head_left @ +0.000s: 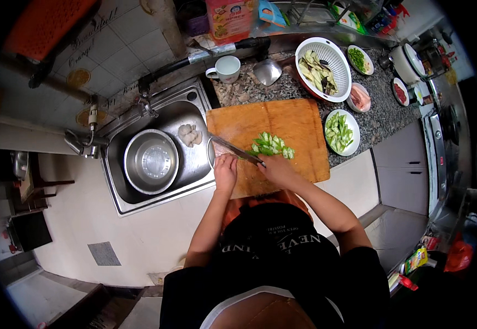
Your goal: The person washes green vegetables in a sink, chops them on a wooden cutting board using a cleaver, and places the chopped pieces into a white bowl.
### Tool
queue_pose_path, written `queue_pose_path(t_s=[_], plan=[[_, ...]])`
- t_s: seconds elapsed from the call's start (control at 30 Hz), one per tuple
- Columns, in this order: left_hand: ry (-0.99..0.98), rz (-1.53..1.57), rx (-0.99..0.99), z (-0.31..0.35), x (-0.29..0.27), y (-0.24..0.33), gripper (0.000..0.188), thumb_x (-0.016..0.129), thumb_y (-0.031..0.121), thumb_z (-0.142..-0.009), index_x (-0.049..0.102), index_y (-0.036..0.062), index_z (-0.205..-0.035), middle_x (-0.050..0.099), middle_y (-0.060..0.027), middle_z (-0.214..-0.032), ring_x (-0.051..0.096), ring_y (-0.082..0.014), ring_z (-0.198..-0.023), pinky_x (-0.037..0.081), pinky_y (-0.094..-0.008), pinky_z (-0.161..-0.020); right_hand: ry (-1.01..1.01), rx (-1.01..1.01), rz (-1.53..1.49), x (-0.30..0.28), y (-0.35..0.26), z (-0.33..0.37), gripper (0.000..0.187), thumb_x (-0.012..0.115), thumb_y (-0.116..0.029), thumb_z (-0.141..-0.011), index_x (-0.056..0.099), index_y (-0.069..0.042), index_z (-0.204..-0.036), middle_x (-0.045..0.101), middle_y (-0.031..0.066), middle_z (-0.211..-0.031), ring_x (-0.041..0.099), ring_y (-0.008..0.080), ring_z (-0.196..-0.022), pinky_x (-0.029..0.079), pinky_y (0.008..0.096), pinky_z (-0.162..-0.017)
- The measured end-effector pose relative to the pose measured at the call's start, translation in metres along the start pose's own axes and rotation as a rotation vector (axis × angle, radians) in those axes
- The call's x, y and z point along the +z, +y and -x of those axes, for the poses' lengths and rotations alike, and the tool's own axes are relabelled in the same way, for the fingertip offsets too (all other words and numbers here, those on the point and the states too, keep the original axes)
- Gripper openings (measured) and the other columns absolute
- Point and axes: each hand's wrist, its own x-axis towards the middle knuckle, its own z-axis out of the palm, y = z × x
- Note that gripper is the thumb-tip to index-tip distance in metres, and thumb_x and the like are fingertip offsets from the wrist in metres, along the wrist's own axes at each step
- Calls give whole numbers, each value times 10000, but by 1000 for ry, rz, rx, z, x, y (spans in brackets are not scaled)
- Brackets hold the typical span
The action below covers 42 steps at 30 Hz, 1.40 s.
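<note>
My right hand point(277, 170) is closed round the handle of a kitchen knife point(230, 146). Its blade points up and left across the wooden cutting board point(298, 118). Sliced green pepper point(272, 145) lies in a heap beyond the knife, close to my right hand. At the board's left edge my left hand point(226, 171) has its fingers curled together, near the blade. Beside those fingers shows a curved white rim point(210, 153); what it belongs to is mostly hidden, and whether my fingers grip it is unclear.
Left of the board, a steel sink point(192, 175) holds a metal basin point(150, 185) and pale lumps of food point(189, 135). A mug point(227, 69) and ladle point(267, 72) stand behind. Rightward are a white colander point(341, 55), a plate of green slices point(350, 143) and a meat bowl point(359, 98).
</note>
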Motion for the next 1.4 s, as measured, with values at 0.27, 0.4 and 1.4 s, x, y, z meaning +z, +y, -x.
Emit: queue_pose_path(t_s=[0.27, 0.4, 1.4], plan=[[-35, 10, 29, -1, -3, 3, 40, 607, 19, -760, 578, 16, -789, 571, -130, -834, 540, -315, -804, 443, -380, -725, 2, -30, -11, -5, 6, 20, 294, 513, -261, -848, 559, -89, -1082, 612, 212, -773, 594, 388, -732, 469, 487, -670], [-41, -15, 45, -1, -3, 6, 37, 595, 10, -767, 572, 10, -797, 567, -137, -844, 538, -327, -815, 441, -393, -736, -38, -22, -115, 8, 8, 2, 312, 522, -257, -842, 560, -93, -1105, 616, 209, -749, 597, 391, -697, 472, 487, -658], [-1095, -373, 476, -53, 0, 169, 863, 547, 662, -712, 191, 318, -1419, 41, -137, -1492, 19, -403, -1353, 35, -532, -1078, 353, -446, 117, -59, 101, 94, 186, 593, -156, -694, 525, -83, -851, 567, 71, -728, 598, 233, -758, 466, 342, -682]])
